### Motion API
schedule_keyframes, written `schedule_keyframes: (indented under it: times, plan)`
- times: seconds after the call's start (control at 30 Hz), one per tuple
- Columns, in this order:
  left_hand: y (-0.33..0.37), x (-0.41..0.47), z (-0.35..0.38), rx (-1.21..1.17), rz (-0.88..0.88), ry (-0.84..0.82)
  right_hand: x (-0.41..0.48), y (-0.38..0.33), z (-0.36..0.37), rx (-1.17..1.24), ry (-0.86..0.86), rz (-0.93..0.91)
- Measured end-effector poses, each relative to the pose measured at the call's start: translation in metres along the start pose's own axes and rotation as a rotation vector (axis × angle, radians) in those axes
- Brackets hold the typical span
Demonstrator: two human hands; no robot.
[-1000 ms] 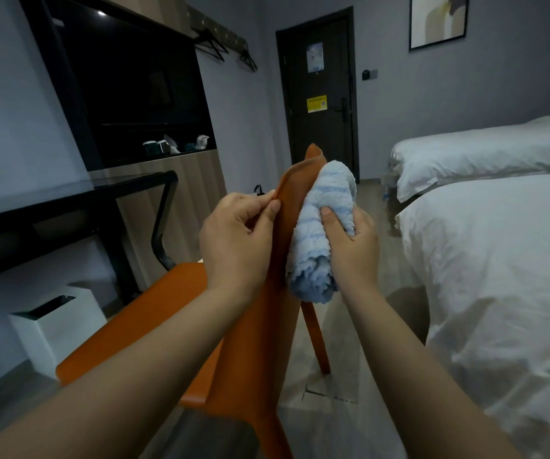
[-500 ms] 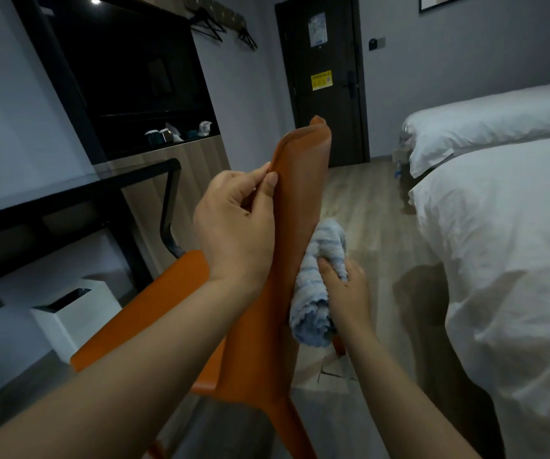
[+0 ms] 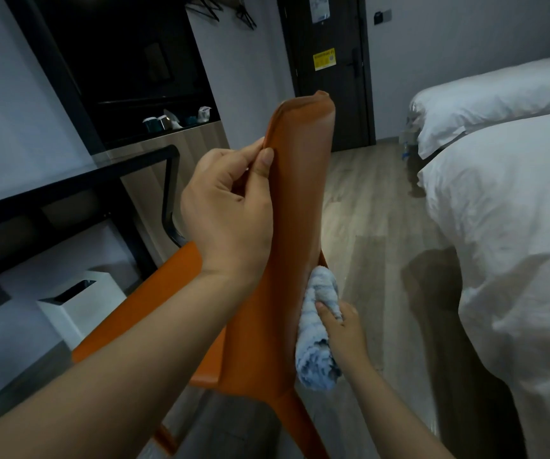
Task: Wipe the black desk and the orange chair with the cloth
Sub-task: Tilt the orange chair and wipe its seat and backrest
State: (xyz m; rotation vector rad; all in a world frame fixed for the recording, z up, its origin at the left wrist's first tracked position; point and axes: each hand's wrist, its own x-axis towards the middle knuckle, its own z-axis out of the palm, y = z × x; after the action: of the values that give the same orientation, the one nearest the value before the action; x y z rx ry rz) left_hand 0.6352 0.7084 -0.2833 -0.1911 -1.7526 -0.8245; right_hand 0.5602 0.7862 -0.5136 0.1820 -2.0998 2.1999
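Observation:
The orange chair (image 3: 295,207) stands in front of me, its backrest seen edge-on and its seat reaching left toward the black desk (image 3: 68,190). My left hand (image 3: 230,210) grips the backrest's left edge near the top, thumb on the near face. A bunched blue-and-white striped cloth (image 3: 318,332) lies against the lower right side of the backrest, held there by my right hand (image 3: 343,329). Most of the right hand's fingers are hidden behind the cloth.
A white open-top bin (image 3: 78,303) sits on the floor under the desk. Two white beds (image 3: 515,207) fill the right side, with a strip of wooden floor (image 3: 366,210) between them and the chair. A dark door (image 3: 326,61) is at the far end.
My right hand slid the cloth down the backrest's right side, from near the top to near the bottom. My left hand kept its grip on the backrest's edge.

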Motion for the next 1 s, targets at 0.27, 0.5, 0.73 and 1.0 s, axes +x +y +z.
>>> schedule_keyframes:
  times: [0.27, 0.5, 0.73, 1.0]
  plan:
    - [0.001, 0.001, 0.0, -0.02, -0.007, -0.011, -0.001, 0.004, -0.014, -0.151, 0.0, 0.21]
    - [0.007, 0.005, -0.007, 0.016, -0.027, -0.081, 0.023, -0.058, -0.047, -0.173, 0.16, -0.022]
    - [0.014, 0.02, -0.013, -0.025, -0.116, -0.235, 0.049, -0.149, -0.072, -0.025, 0.299, -0.19]
    - [0.027, 0.053, 0.028, 0.088, -0.082, -0.373, 0.067, -0.204, -0.076, 0.067, 0.294, -0.295]
